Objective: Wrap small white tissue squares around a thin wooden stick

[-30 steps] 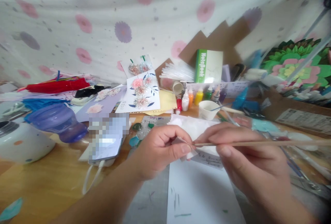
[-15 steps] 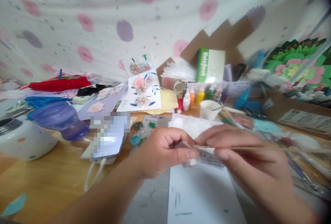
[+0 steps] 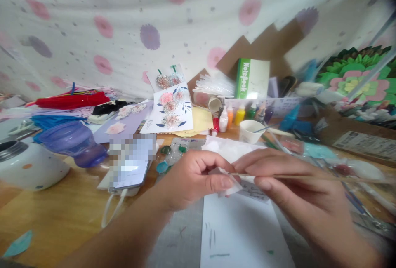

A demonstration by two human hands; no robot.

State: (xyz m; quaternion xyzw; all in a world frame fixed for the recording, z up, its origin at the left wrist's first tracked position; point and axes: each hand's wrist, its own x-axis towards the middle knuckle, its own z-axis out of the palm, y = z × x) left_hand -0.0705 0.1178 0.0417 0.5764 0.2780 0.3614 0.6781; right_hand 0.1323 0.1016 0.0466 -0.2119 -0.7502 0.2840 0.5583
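Note:
My left hand (image 3: 201, 179) pinches a small piece of thin white paper (image 3: 231, 185) between thumb and forefinger. A thin wooden stick (image 3: 297, 177) lies across my right hand (image 3: 297, 189), gripped between thumb and fingers. The stick's tip meets the white piece at my left fingertips. Just beneath the hands is a slip with handwriting (image 3: 253, 190); I cannot tell whether a hand touches it. Below lies a white sheet (image 3: 241, 231) with a few green and grey strokes.
Behind the hands stand a white cup (image 3: 251, 132) with a brush and several paint bottles (image 3: 239, 114). To the left are a phone (image 3: 131, 173) with a white cable, a purple bowl (image 3: 69, 138) and a spotted white jar (image 3: 37, 167). Cutting tools lie at right.
The white piece between my left fingers has shifted and now spreads out more to the right, under the stick's tip. Both hands stay almost in place.

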